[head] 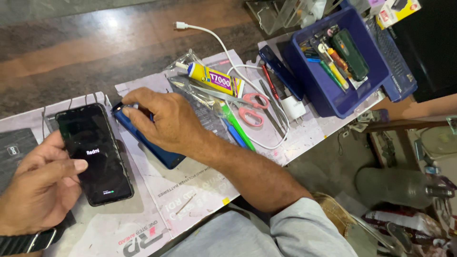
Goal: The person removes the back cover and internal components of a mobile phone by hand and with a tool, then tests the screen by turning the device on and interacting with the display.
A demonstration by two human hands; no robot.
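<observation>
a black phone (95, 154) with a lit screen lies face up on the paper-covered tabletop (200, 190), steadied along its left edge by the left hand (40, 190), thumb laid against the side, fingers loosely curled and nothing pinched. just beside it a blue phone back (150, 143) is pressed down by the right hand (164, 121), fingers bent over its top end. the step in hand is judged to be a power-on check with the back still off; a careful alignment of the two parts would be called for next. farther out lie a glue tube (214, 80), scissors (250, 109), a white cable (214, 35) and a blue tray (333, 71) of tools.
</observation>
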